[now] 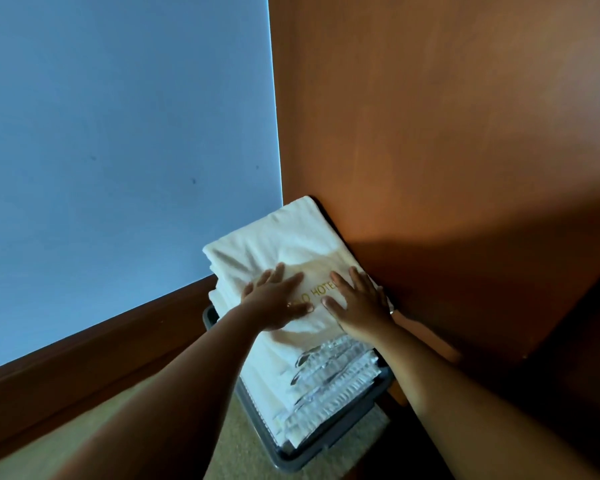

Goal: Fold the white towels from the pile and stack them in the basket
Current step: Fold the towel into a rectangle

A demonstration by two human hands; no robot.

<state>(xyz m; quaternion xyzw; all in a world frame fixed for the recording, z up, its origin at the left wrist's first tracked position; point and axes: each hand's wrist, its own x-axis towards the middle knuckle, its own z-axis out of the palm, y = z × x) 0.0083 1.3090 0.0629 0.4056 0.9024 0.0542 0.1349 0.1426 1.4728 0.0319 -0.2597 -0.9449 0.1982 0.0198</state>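
Two flat hands, left hand and right hand, press with straight fingers on the top white towel, which lies on the folded stack filling the grey basket beside an orange-brown panel.

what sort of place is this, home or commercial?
Likely a hotel: the top towel carries gold lettering ending in "HOTEL", more white towels are stacked under it in a grey basket, beside wood panelling.
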